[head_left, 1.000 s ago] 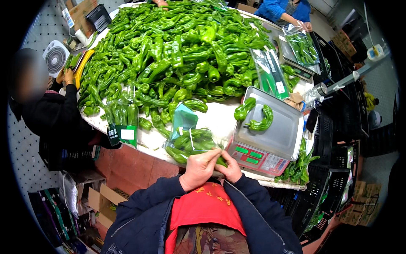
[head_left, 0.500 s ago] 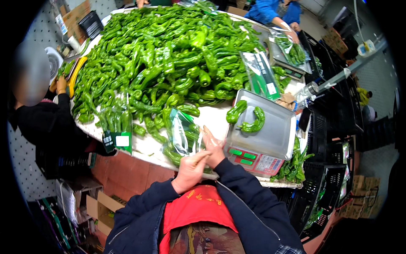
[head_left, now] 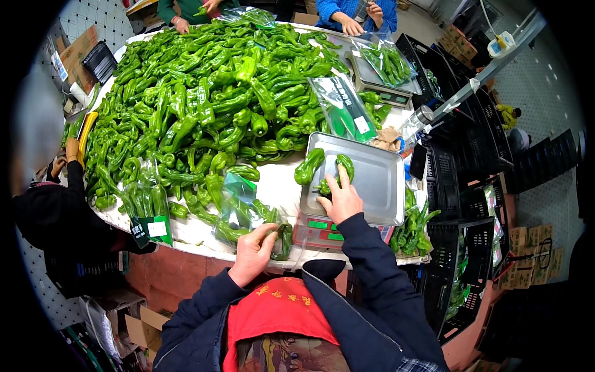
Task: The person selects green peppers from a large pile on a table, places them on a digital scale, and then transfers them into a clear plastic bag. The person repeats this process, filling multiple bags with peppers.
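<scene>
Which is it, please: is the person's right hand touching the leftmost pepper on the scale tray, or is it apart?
Apart: the head view shows a strip of bare grey tray between the right hand and the leftmost pepper.

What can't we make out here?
Head view: part of the curved pepper, behind the right hand.
Head view: readings on the scale display, too small.
Head view: head of the blue-sleeved co-worker, cut off by top edge.
Head view: tabletop under the pepper heap.
</scene>
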Demonstrator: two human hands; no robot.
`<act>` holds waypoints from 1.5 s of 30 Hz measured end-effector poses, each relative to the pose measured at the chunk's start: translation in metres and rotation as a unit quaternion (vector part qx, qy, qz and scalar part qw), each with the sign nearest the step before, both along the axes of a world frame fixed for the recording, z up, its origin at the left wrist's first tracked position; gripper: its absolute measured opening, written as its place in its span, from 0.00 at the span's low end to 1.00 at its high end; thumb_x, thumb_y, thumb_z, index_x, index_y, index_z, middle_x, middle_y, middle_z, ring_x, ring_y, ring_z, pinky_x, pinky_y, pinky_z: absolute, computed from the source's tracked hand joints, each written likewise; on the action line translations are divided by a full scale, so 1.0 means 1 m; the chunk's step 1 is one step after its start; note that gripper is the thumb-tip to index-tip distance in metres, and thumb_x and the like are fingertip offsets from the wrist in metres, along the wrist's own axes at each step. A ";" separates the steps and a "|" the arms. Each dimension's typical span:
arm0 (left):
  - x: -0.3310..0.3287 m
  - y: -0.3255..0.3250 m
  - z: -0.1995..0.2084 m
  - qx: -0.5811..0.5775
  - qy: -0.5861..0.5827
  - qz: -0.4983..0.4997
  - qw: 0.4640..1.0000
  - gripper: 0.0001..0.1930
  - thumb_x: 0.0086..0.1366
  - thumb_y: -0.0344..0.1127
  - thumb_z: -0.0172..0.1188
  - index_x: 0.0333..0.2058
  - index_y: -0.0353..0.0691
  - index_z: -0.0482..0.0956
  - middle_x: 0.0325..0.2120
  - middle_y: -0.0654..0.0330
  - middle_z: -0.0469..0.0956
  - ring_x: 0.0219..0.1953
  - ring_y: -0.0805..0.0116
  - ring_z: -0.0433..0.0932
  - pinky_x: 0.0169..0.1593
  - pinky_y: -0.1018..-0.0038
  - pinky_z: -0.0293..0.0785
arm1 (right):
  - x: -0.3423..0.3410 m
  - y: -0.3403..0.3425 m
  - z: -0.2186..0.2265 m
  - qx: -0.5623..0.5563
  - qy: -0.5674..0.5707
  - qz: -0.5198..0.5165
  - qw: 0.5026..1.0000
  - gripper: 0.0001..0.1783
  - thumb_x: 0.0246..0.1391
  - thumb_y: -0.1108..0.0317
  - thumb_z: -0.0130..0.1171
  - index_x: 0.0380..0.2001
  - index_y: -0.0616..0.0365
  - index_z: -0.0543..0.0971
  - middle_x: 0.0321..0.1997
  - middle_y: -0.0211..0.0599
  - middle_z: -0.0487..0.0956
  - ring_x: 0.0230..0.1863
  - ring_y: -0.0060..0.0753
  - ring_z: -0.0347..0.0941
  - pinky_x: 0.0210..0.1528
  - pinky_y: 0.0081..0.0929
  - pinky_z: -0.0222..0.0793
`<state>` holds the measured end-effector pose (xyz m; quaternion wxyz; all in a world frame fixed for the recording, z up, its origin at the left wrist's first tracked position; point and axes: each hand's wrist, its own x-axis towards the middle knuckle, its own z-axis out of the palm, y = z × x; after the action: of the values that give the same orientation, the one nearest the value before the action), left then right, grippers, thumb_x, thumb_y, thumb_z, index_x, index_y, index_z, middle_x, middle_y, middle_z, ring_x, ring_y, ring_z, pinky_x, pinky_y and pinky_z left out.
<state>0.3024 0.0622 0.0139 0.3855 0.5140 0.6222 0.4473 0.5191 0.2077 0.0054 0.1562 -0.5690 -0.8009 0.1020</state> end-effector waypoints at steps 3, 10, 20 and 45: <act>-0.001 0.004 0.007 0.046 0.070 0.011 0.996 0.13 0.62 0.26 0.61 0.46 0.36 0.78 0.21 0.57 0.71 0.20 0.70 0.69 0.26 0.73 0.67 | 0.016 0.011 -0.021 0.043 0.064 -0.008 0.997 0.28 0.41 0.66 0.72 0.49 0.54 0.76 0.63 0.44 0.70 0.52 0.58 0.73 0.53 0.42 0.71; -0.008 0.013 0.016 0.154 0.056 0.043 0.986 0.15 0.60 0.24 0.61 0.47 0.35 0.76 0.27 0.58 0.70 0.21 0.68 0.68 0.27 0.71 0.67 | 0.016 -0.052 0.048 0.082 0.131 0.183 0.971 0.28 0.33 0.83 0.60 0.45 0.59 0.77 0.62 0.48 0.71 0.47 0.56 0.70 0.51 0.41 0.71; -0.028 0.013 0.009 -0.059 -0.481 -0.012 0.875 0.14 0.70 0.33 0.57 0.51 0.35 0.72 0.35 0.58 0.79 0.23 0.78 0.73 0.24 0.82 0.69 | -0.022 -0.088 0.052 0.020 0.215 0.367 0.905 0.30 0.32 0.81 0.61 0.46 0.55 0.80 0.60 0.44 0.74 0.49 0.51 0.70 0.52 0.39 0.72; -0.038 -0.001 -0.004 -0.159 -0.536 -0.021 0.829 0.08 0.68 0.33 0.58 0.43 0.40 0.72 0.30 0.60 0.77 0.19 0.77 0.71 0.20 0.81 0.65 | -0.036 -0.110 0.020 -0.237 0.361 0.183 0.883 0.25 0.57 0.71 0.62 0.58 0.64 0.71 0.46 0.43 0.80 0.46 0.38 0.77 0.49 0.28 0.72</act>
<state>0.2640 0.0613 0.0100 0.7441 0.1379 0.3692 0.5394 0.4835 0.0978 0.0251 0.2730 -0.3561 -0.7310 0.5141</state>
